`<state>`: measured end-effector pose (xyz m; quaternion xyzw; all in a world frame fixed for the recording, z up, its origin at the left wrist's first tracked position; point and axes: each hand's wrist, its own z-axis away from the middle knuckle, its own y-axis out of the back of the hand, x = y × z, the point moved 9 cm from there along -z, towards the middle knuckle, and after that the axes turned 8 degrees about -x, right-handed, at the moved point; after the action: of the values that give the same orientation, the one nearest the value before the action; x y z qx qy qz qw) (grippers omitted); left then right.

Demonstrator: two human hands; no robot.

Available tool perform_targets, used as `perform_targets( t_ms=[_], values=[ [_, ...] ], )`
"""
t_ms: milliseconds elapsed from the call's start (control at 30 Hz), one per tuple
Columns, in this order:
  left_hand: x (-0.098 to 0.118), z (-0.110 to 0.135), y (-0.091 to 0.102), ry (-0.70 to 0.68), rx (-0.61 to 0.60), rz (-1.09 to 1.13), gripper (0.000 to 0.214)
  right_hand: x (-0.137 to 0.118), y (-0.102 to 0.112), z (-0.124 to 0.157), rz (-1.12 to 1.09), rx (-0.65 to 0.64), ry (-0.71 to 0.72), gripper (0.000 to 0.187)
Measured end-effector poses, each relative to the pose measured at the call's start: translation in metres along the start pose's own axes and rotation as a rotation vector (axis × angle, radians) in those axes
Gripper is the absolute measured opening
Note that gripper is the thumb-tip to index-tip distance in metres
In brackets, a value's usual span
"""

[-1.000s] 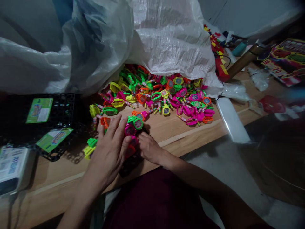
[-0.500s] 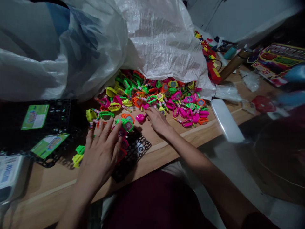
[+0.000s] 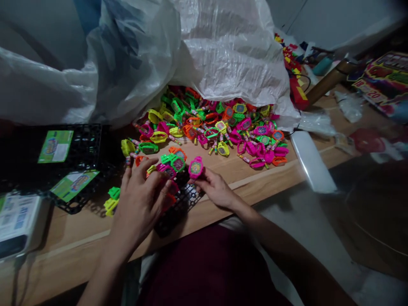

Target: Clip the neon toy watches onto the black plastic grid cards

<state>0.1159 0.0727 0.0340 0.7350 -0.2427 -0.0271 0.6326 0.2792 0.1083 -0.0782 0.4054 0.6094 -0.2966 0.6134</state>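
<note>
My right hand (image 3: 214, 188) pinches a pink toy watch (image 3: 195, 167) just above a black plastic grid tray (image 3: 186, 200) at the table's front edge. My left hand (image 3: 142, 199) lies over the left part of that tray, fingers spread on several toy watches (image 3: 172, 163) set on it. Behind them a heap of toy watches (image 3: 219, 125) in pink, green, yellow and orange spills from the mouth of a big white plastic sack (image 3: 223, 51).
More black grid trays (image 3: 86, 144) with green printed cards (image 3: 55, 145) lie at the left. A box with a label (image 3: 15, 221) sits at the far left edge. A white strip (image 3: 310, 159) and a printed carton (image 3: 382, 80) lie at the right.
My right hand reached out to the heap, picked up a pink toy watch and brought it back to the black grid tray. My left hand stayed on the tray.
</note>
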Motion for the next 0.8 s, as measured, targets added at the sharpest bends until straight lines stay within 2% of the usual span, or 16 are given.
perform_targets(
  t_ms=[100, 233, 400, 567, 667, 733, 800],
  values=[
    [0.001, -0.001, 0.0, -0.016, 0.017, 0.005, 0.032, 0.0, -0.021, -0.004, 0.07, -0.082, 0.027, 0.021],
    [0.0, 0.0, -0.001, -0.027, 0.031, 0.013, 0.027, -0.008, -0.028, -0.008, 0.311, -0.141, 0.085, 0.033],
    [0.004, 0.0, 0.001, -0.04, 0.043, -0.021, 0.028, -0.019, -0.041, -0.008, 0.504, -0.246, 0.23, 0.044],
    [0.02, -0.004, -0.011, -0.181, -0.035, -0.064, 0.033, -0.024, -0.043, -0.006, 0.573, -0.171, 0.281, 0.028],
    [0.022, -0.005, -0.015, -0.22, -0.03, -0.047, 0.03, -0.045, -0.022, -0.005, 0.526, -0.125, 0.377, 0.021],
    [0.021, -0.006, -0.015, -0.205, -0.01, -0.026, 0.029, -0.057, 0.016, -0.008, 0.551, 0.018, 0.376, 0.02],
    [0.02, -0.007, -0.014, -0.196, -0.002, -0.024, 0.029, -0.063, 0.066, -0.008, 0.682, 0.266, 0.306, 0.023]
  ],
)
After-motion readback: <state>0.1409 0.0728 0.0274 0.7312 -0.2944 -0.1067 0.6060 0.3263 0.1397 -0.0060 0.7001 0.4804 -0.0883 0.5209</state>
